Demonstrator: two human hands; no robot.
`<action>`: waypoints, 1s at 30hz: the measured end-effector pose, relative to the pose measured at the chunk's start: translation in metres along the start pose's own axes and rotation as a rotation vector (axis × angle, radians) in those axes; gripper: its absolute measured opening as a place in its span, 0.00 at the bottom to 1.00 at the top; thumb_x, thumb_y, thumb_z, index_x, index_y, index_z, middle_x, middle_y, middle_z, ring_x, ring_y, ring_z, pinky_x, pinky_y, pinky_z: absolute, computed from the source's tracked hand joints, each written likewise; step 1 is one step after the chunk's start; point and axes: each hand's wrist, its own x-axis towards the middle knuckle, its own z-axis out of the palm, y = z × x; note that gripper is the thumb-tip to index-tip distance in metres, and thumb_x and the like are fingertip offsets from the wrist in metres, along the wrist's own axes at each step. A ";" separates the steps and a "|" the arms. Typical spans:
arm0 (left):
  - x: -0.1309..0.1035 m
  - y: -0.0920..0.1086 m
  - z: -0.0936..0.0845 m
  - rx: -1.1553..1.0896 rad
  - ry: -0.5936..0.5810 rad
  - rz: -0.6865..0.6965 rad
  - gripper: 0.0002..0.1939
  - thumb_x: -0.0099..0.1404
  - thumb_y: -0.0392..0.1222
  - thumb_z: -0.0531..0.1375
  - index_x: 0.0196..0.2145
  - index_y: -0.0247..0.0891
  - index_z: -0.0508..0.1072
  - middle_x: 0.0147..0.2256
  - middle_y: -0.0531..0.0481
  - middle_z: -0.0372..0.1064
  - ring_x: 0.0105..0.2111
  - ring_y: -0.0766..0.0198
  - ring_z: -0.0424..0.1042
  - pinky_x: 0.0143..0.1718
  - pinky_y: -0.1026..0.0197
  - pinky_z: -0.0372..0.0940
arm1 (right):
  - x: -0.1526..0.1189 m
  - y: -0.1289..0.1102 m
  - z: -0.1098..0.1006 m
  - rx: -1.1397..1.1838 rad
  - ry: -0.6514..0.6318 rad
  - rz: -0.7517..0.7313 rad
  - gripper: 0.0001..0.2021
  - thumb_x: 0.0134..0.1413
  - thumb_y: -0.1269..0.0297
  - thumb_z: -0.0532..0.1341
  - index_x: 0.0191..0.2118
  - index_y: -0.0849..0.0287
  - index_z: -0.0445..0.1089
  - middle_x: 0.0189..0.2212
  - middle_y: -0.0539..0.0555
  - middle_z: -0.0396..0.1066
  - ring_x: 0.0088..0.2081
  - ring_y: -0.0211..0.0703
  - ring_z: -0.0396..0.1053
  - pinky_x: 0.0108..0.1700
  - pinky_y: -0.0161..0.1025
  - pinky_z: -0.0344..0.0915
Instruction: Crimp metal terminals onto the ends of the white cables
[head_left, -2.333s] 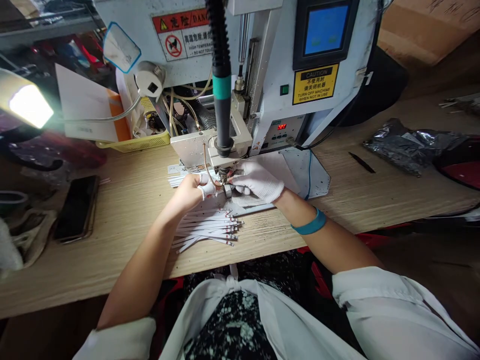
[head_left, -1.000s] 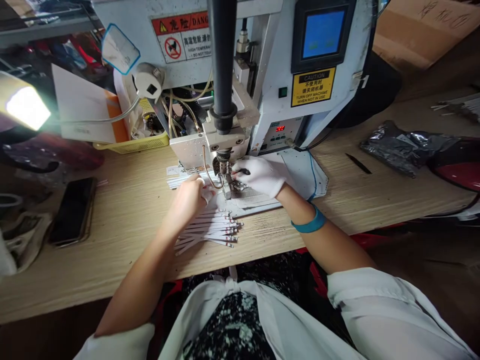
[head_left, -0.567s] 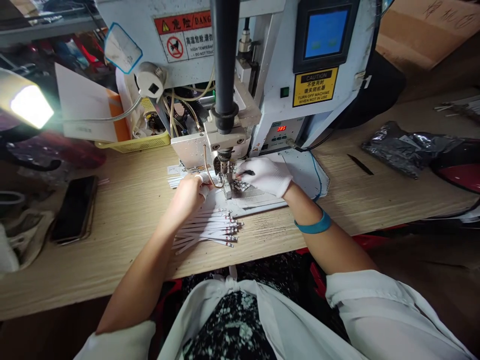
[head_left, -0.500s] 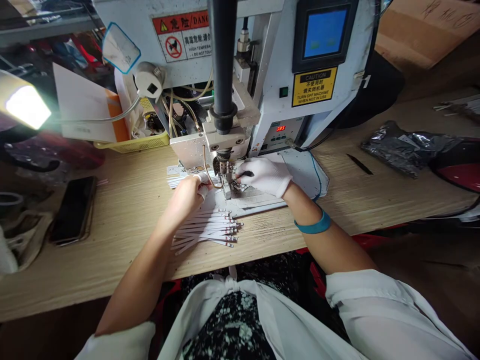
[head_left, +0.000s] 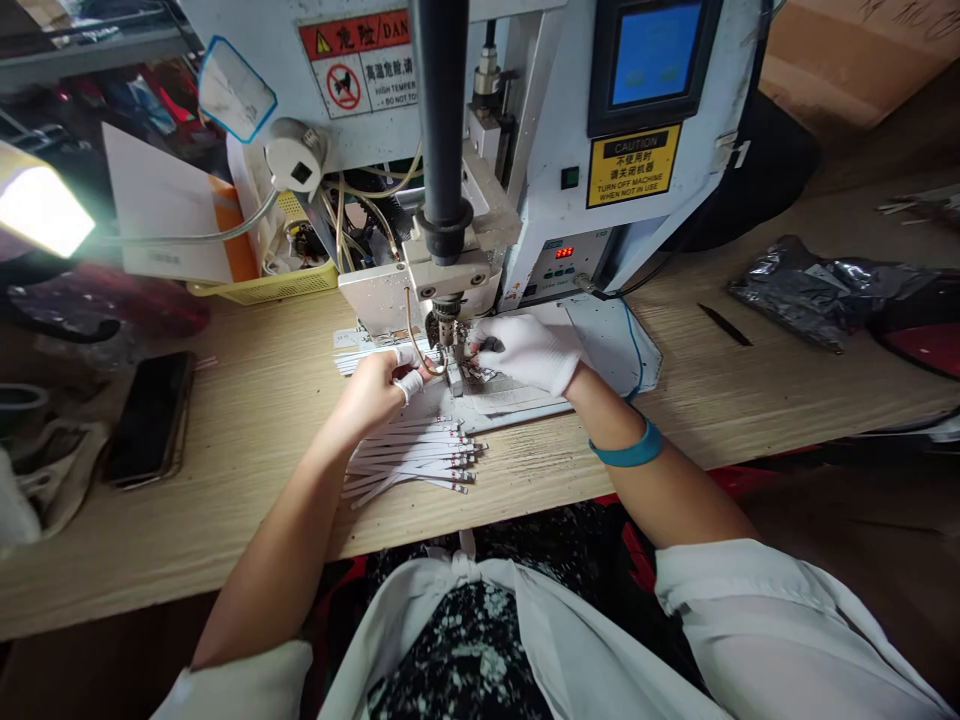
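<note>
At the left of your bench [head_left: 247, 500], a lit lamp [head_left: 46, 210] shines above a smartphone [head_left: 150, 418], with a yellow basket [head_left: 277, 288] behind. A row of white strips [head_left: 346, 362] lies flat just beyond your left hand [head_left: 375, 388], whose finger and thumb are drawn together by the tube [head_left: 410, 325]; you can't tell from here whether they grip a strip. Nearer the front edge, fanned white strips [head_left: 409, 455] lie loose with small tips at their right ends; how many are finished or left can't be judged. The machine head [head_left: 448, 255] stands between your hands, which are apart, and partly blocks the view of the fingertips. Your gloved right hand [head_left: 529, 355] curls over small metal pieces [head_left: 480, 374] on the base plate [head_left: 637, 350], its grip unclear. Towards the right edge lie a dark pointed blade [head_left: 724, 324] and a crumpled silvery bag [head_left: 795, 290]
</note>
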 end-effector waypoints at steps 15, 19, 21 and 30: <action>-0.002 0.002 -0.002 0.061 -0.021 0.011 0.15 0.56 0.49 0.54 0.27 0.35 0.72 0.27 0.49 0.71 0.33 0.58 0.69 0.36 0.60 0.63 | -0.008 -0.014 0.011 0.893 -0.124 0.149 0.07 0.44 0.71 0.69 0.30 0.65 0.70 0.22 0.50 0.72 0.20 0.31 0.69 0.22 0.29 0.69; -0.003 0.005 -0.001 0.014 -0.022 0.000 0.12 0.53 0.48 0.55 0.24 0.36 0.69 0.26 0.50 0.69 0.31 0.60 0.68 0.34 0.61 0.63 | -0.008 -0.023 0.009 0.930 -0.122 0.221 0.05 0.48 0.78 0.65 0.32 0.64 0.69 0.19 0.48 0.68 0.18 0.30 0.65 0.17 0.27 0.65; -0.002 0.007 -0.001 -0.006 -0.022 -0.012 0.12 0.53 0.48 0.55 0.24 0.35 0.70 0.26 0.50 0.69 0.30 0.61 0.67 0.32 0.61 0.63 | -0.008 -0.027 0.008 0.949 -0.127 0.271 0.06 0.49 0.80 0.63 0.32 0.64 0.68 0.18 0.47 0.66 0.17 0.29 0.63 0.14 0.25 0.61; 0.001 0.006 0.002 -0.071 -0.038 -0.051 0.13 0.50 0.50 0.57 0.24 0.36 0.70 0.26 0.49 0.68 0.31 0.61 0.66 0.31 0.62 0.61 | -0.002 -0.029 0.006 1.006 -0.219 0.341 0.09 0.47 0.80 0.63 0.30 0.61 0.64 0.17 0.44 0.60 0.15 0.27 0.55 0.13 0.24 0.48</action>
